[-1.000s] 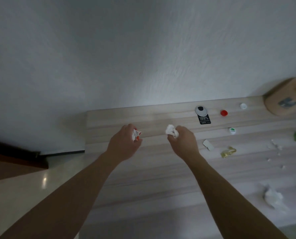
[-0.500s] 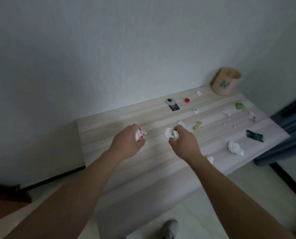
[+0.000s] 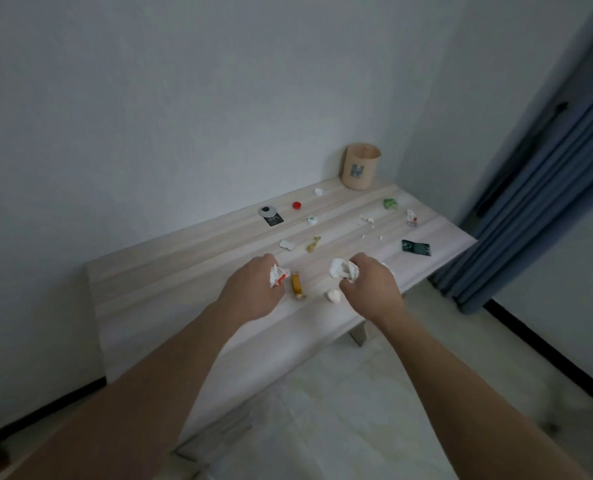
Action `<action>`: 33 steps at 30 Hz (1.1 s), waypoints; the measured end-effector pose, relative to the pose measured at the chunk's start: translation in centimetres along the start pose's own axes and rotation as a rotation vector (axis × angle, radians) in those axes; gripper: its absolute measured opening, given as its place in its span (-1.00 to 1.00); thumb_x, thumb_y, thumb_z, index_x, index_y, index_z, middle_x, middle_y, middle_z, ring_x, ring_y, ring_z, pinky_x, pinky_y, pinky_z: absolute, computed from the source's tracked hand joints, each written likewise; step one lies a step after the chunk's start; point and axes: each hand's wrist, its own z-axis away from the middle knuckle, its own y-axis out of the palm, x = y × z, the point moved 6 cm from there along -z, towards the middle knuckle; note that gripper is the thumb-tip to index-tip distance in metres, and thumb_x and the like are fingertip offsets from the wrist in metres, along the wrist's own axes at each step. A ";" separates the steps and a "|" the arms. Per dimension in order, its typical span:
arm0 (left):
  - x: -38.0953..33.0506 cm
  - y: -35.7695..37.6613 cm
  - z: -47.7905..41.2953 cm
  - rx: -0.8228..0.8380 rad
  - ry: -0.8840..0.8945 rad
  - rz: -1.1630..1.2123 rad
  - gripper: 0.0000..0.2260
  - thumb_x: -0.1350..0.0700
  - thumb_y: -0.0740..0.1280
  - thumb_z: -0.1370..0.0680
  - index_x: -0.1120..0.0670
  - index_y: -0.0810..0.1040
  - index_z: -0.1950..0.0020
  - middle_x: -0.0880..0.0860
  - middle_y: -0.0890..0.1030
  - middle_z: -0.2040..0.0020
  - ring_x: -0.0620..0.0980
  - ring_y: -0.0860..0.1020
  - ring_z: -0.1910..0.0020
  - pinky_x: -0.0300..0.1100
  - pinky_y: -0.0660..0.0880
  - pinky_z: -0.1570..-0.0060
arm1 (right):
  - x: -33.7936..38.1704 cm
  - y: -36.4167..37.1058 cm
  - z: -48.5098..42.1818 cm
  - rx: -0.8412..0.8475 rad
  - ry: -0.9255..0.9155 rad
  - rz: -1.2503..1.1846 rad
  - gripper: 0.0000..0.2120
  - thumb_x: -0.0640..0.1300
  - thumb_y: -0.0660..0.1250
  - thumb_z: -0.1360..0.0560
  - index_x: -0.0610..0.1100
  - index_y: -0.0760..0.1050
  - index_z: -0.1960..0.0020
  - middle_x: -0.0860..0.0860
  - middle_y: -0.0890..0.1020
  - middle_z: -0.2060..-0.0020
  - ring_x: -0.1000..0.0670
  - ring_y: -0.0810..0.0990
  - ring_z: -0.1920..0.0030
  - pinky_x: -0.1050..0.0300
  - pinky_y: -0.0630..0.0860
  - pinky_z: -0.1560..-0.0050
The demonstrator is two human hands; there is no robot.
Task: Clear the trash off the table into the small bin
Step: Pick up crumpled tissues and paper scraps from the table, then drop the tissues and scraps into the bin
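White tissue (image 3: 343, 270) staying clenched in our right hand (image 3: 369, 289), red-white wrapper (image 3: 277, 274) in left hand (image 3: 253, 289); bin (image 3: 360, 165) now showing fully on pale wood tabletop (image 3: 170, 282), blue curtain (image 3: 544, 188) appearing.

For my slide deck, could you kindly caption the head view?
Both hands, left hand and right hand, clutch crumpled trash above the littered table, small bin at the far corner.

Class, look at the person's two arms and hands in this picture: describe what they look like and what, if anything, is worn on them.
Both arms are bare from the bottom edge of the picture to the fingers: no sleeves show. The left hand and the right hand wear no gloves, and no watch, band or ring is visible on the wrists or the parts of the hands that show. No markings can be made out in the dim light.
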 end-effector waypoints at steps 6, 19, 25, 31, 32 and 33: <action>-9.9 3.7 0.1 -0.025 0.059 0.020 -0.84 0.00 0.33 -0.48 0.00 0.40 0.04 -0.02 0.50 0.16 -0.01 0.50 0.21 -0.12 0.39 0.26 | -8.5 -7.9 2.6 -0.039 0.064 0.020 -0.89 -0.13 0.31 -0.41 -0.08 0.37 0.14 -0.01 0.49 0.22 -0.04 0.47 0.23 0.13 0.27 0.36; -23.7 6.1 -9.3 -0.067 0.190 -0.006 -0.85 -0.01 0.33 -0.49 -0.05 0.37 0.08 -0.06 0.44 0.16 -0.08 0.46 0.22 -0.16 0.34 0.25 | -19.0 -19.5 -1.9 -0.140 0.131 0.111 -0.88 -0.16 0.29 -0.38 -0.09 0.33 0.23 -0.03 0.48 0.27 -0.06 0.47 0.27 0.11 0.26 0.39; -23.6 8.7 -17.6 -0.096 0.138 -0.012 -0.84 0.07 0.33 -0.47 0.01 0.37 0.05 0.00 0.41 0.08 0.00 0.47 0.18 -0.14 0.38 0.20 | -22.3 -19.8 -9.4 -0.108 0.131 0.144 -0.94 -0.18 0.27 -0.40 -0.14 0.39 0.19 -0.03 0.49 0.26 -0.03 0.47 0.28 0.12 0.30 0.39; -24.3 10.1 -27.7 -0.086 0.125 -0.006 -0.82 0.10 0.33 -0.43 0.03 0.33 0.12 0.03 0.44 0.12 0.05 0.45 0.15 -0.10 0.36 0.18 | -25.6 -20.8 -18.2 -0.065 0.137 0.190 -0.88 -0.16 0.24 -0.42 -0.06 0.31 0.24 0.01 0.46 0.32 -0.01 0.44 0.33 0.13 0.28 0.41; -24.5 10.3 -29.1 -0.086 0.123 -0.005 -0.83 0.10 0.33 -0.43 0.04 0.34 0.11 0.03 0.46 0.12 0.05 0.46 0.14 -0.09 0.40 0.17 | -26.0 -21.1 -19.6 -0.066 0.139 0.190 -0.86 -0.16 0.24 -0.42 -0.06 0.29 0.26 0.01 0.45 0.33 -0.01 0.43 0.34 0.12 0.28 0.41; -24.7 10.3 -30.4 -0.087 0.119 -0.005 -0.83 0.11 0.34 -0.42 0.05 0.36 0.10 0.03 0.47 0.12 0.06 0.48 0.14 -0.08 0.43 0.16 | -26.3 -21.4 -21.0 -0.065 0.141 0.190 -0.86 -0.16 0.24 -0.42 -0.06 0.29 0.26 0.00 0.46 0.33 -0.01 0.42 0.35 0.12 0.27 0.42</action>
